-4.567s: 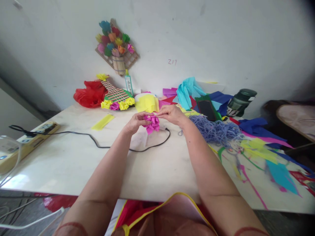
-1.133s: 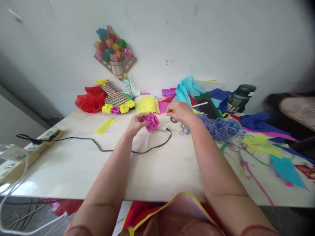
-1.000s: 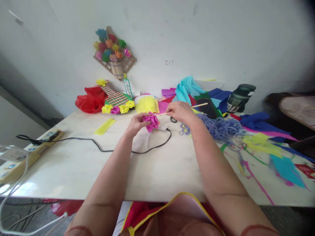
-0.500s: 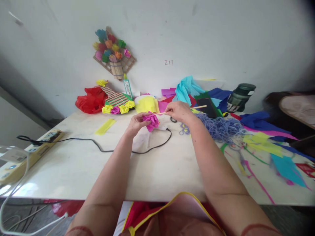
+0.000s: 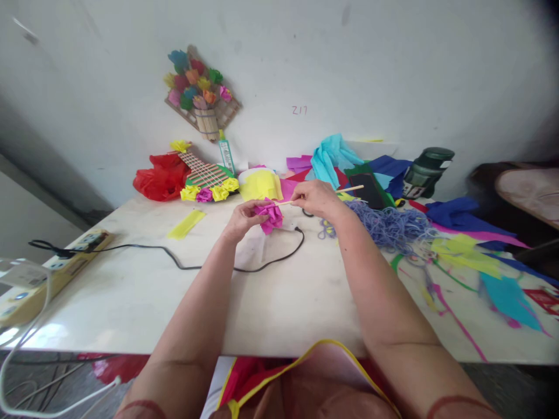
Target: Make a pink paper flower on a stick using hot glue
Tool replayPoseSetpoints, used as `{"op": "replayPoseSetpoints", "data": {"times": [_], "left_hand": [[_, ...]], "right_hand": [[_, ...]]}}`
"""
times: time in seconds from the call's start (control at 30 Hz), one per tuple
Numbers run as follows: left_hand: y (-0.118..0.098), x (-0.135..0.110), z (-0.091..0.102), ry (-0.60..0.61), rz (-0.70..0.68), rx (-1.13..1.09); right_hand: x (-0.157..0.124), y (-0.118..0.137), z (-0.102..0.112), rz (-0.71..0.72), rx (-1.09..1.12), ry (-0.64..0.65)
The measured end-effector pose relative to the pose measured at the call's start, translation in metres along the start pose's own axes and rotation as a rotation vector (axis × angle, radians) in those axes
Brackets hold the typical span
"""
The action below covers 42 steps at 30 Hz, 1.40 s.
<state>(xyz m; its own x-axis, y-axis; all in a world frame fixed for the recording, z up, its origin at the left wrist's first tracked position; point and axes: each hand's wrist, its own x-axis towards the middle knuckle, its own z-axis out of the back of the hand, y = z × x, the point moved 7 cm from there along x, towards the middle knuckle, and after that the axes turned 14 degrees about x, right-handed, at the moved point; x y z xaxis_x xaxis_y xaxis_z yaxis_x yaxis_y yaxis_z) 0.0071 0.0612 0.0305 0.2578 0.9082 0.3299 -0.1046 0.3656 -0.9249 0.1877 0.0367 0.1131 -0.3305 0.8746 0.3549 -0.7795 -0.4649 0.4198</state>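
A magenta paper flower is pinched in the fingers of my left hand, above the middle of the table. My right hand is closed around a thin wooden stick. One end of the stick reaches left to the flower's upper edge, and the other sticks out past my right hand. Whether the tip is inside the petals or only against them, I cannot tell. Behind my hands lies a folded yellow paper.
A black cable crosses the table from a power strip at left. Tangled purple string, a phone and coloured paper scraps lie right. A stick guitar with paper flowers and a glue bottle stand behind.
The stick's free end has shifted slightly left and down with my right hand. My left hand keeps its hold on the flower, nearly unmoved.
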Motion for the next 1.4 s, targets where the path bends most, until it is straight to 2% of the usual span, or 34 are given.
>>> {"op": "replayPoseSetpoints", "data": {"times": [0.37, 0.87, 1.1, 1.4], "left_hand": [[-0.002, -0.001, -0.002, 0.009, 0.007, 0.000], [-0.003, -0.001, -0.004, 0.041, 0.011, -0.003], [-0.002, -0.001, -0.006, 0.072, -0.007, 0.014], [0.006, 0.000, -0.003, 0.040, 0.034, 0.069]], "right_hand": [[0.000, -0.002, -0.002, 0.029, 0.028, -0.009], [0.000, 0.003, -0.005, 0.050, 0.024, 0.058], [-0.002, 0.008, -0.004, 0.056, -0.035, 0.094], [-0.003, 0.012, -0.007, 0.075, -0.096, 0.128]]}}
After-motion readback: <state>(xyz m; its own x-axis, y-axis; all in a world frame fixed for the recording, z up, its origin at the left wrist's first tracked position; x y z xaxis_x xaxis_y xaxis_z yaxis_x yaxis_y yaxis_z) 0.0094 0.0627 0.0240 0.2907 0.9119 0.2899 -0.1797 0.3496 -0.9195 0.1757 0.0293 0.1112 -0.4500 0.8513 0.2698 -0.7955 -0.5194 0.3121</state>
